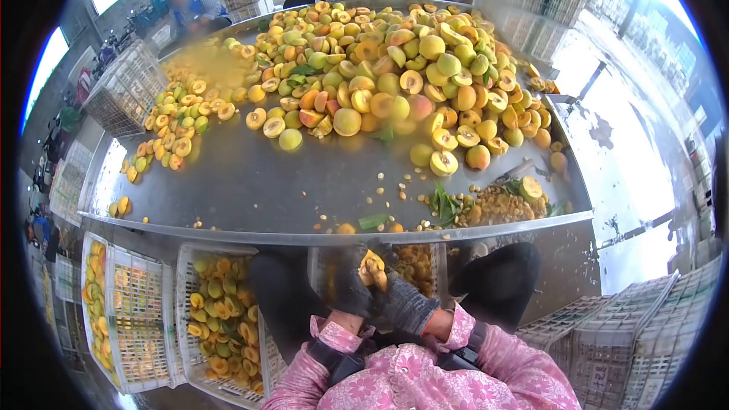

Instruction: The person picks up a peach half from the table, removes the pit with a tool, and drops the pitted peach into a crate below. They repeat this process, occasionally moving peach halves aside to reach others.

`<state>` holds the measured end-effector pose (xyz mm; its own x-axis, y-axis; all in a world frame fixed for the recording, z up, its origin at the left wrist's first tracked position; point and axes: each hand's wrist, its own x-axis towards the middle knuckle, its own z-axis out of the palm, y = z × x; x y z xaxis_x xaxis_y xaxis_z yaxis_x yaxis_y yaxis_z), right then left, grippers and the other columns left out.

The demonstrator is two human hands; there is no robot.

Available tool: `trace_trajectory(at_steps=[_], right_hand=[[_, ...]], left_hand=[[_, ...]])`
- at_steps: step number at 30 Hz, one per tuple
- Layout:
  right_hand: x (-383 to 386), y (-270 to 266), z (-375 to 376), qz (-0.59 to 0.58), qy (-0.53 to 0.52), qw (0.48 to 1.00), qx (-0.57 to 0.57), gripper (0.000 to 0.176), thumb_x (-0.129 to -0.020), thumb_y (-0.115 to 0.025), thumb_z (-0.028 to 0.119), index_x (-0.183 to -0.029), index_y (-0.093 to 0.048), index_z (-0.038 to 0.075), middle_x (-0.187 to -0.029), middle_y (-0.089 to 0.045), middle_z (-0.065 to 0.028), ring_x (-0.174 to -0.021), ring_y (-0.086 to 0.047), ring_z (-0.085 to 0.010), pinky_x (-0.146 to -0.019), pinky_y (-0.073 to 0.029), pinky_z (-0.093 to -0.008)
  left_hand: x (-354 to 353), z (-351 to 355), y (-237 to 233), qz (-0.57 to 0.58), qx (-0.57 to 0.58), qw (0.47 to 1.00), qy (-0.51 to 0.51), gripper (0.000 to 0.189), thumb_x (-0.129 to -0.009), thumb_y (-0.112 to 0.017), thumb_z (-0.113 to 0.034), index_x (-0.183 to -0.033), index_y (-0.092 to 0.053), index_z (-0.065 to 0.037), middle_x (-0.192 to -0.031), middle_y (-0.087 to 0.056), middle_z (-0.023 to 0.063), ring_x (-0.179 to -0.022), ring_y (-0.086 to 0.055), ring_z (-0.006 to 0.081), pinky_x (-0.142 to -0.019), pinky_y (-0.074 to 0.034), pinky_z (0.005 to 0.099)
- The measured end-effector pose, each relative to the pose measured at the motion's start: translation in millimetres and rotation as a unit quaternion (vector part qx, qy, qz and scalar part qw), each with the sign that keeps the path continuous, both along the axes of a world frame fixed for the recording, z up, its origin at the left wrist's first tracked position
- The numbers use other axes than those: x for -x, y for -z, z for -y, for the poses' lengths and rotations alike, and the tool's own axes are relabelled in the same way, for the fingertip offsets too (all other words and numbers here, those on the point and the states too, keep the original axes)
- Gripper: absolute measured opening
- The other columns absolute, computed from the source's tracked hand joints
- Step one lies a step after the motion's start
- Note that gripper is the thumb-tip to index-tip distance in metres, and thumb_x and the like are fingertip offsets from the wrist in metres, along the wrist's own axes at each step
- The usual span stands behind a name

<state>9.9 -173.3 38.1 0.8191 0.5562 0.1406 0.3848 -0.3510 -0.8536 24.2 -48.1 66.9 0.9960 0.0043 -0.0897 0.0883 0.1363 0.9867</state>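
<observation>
My left hand, in a dark grey glove, is closed around a piece of yellow peach just below the table's front edge. My right hand, gloved in grey, presses against the same piece from the other side, its fingers curled. The fruit's cut flesh faces up between the two hands. Whether a tool is in either hand is hidden. Below them stands a crate with yellow pieces in it.
A metal table bears a big heap of whole and halved peaches. Pits and pulp lie near its front right. A white crate of halves stands left of my legs. Stacked crates are at right. Two people sit across the table.
</observation>
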Motion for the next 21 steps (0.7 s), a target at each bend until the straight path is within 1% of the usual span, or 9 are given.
trace_trajectory(at_steps=[2, 6, 8, 11, 14, 17, 18, 20, 21], right_hand=[[3.5, -9.4, 0.9, -0.071, -0.01, 0.996, 0.047, 0.072, -0.079, -0.059, 0.015, -0.137, -0.019, 0.001, -0.124, -0.04, -0.0237, -0.107, -0.045, -0.0364, -0.092, -0.038, -0.0377], [4.0, 4.2, -4.5, -0.124, -0.032, 0.985, 0.115, 0.075, -0.075, -0.063, 0.018, -0.134, -0.022, -0.002, -0.116, -0.046, -0.0238, -0.097, -0.051, -0.0349, -0.086, -0.042, -0.0384], [5.4, 10.1, -11.5, -0.134, -0.01, 0.989, 0.06, 0.068, -0.074, -0.064, 0.016, -0.131, -0.03, -0.002, -0.108, -0.052, -0.0229, -0.092, -0.054, -0.0329, -0.083, -0.043, -0.0387], [-1.1, -16.8, -12.5, -0.287, -0.035, 0.957, 0.007, 0.04, -0.076, -0.059, 0.013, -0.111, -0.047, -0.001, -0.091, -0.057, -0.0189, -0.088, -0.056, -0.0315, -0.077, -0.044, -0.0374], [-2.7, -13.0, -12.8, -0.226, -0.085, 0.968, -0.067, 0.034, -0.076, -0.057, 0.012, -0.106, -0.05, 0.0, -0.092, -0.058, -0.0184, -0.086, -0.057, -0.0316, -0.077, -0.044, -0.0371], [-1.6, 14.9, -5.2, -0.142, -0.135, 0.979, 0.065, 0.027, -0.076, -0.055, 0.011, -0.101, -0.053, 0.0, -0.088, -0.059, -0.0178, -0.084, -0.057, -0.0307, -0.073, -0.044, -0.0382], [-2.2, 16.7, -4.6, -0.09, -0.176, 0.972, 0.125, 0.025, -0.076, -0.055, 0.011, -0.099, -0.054, 0.0, -0.087, -0.06, -0.0175, -0.083, -0.058, -0.0304, -0.072, -0.044, -0.0386], [-7.7, 17.0, -3.7, 0.072, -0.325, 0.894, 0.301, 0.021, -0.077, -0.054, 0.011, -0.095, -0.057, 0.0, -0.083, -0.061, -0.0163, -0.082, -0.058, -0.0301, -0.068, -0.044, -0.0394], [-6.6, 19.5, -2.5, -0.011, -0.282, 0.93, 0.234, 0.019, -0.078, -0.055, 0.012, -0.092, -0.058, 0.001, -0.081, -0.061, -0.0152, -0.081, -0.059, -0.0294, -0.067, -0.044, -0.0395]], left_hand=[[-3.1, -2.7, 8.0, -0.043, 0.149, 0.988, -0.011, 0.024, -0.092, -0.046, -0.018, -0.1, -0.058, 0.0, -0.093, -0.062, 0.0072, -0.084, -0.059, 0.0166, -0.081, -0.048, 0.0297], [-5.8, -14.8, 18.9, -0.023, -0.115, 0.993, -0.003, 0.022, -0.089, -0.045, -0.013, -0.098, -0.061, 0.0, -0.096, -0.063, 0.0085, -0.086, -0.06, 0.0177, -0.08, -0.049, 0.0308], [-1.2, -15.4, 16.6, 0.019, -0.114, 0.993, -0.004, 0.022, -0.088, -0.046, -0.013, -0.097, -0.062, -0.001, -0.095, -0.063, 0.009, -0.086, -0.06, 0.018, -0.08, -0.049, 0.0307], [-2.1, -23.4, 40.8, -0.024, -0.025, 0.999, -0.023, 0.021, -0.087, -0.05, -0.014, -0.098, -0.062, -0.001, -0.096, -0.063, 0.0103, -0.086, -0.06, 0.0195, -0.08, -0.048, 0.0314], [1.9, -24.6, 39.2, 0.0, -0.091, 0.994, -0.061, 0.02, -0.084, -0.055, -0.014, -0.098, -0.062, -0.001, -0.096, -0.063, 0.0113, -0.087, -0.061, 0.0212, -0.079, -0.049, 0.0325], [1.4, -29.3, 40.3, 0.148, -0.26, 0.953, -0.04, 0.021, -0.081, -0.06, -0.013, -0.098, -0.062, -0.002, -0.095, -0.063, 0.0119, -0.087, -0.061, 0.0229, -0.077, -0.049, 0.0336], [0.9, -32.6, 36.0, 0.137, -0.296, 0.945, 0.009, 0.022, -0.079, -0.061, -0.014, -0.098, -0.062, -0.002, -0.094, -0.064, 0.0121, -0.086, -0.061, 0.0235, -0.077, -0.049, 0.0338], [-0.9, -38.6, 25.7, 0.113, -0.363, 0.919, 0.105, 0.025, -0.077, -0.064, -0.016, -0.099, -0.062, -0.003, -0.093, -0.064, 0.0125, -0.085, -0.062, 0.0247, -0.077, -0.049, 0.0341], [0.0, -38.7, 27.4, 0.07, -0.3, 0.946, 0.101, 0.027, -0.076, -0.065, -0.017, -0.099, -0.062, -0.004, -0.092, -0.064, 0.0127, -0.085, -0.062, 0.0256, -0.077, -0.049, 0.0343]])
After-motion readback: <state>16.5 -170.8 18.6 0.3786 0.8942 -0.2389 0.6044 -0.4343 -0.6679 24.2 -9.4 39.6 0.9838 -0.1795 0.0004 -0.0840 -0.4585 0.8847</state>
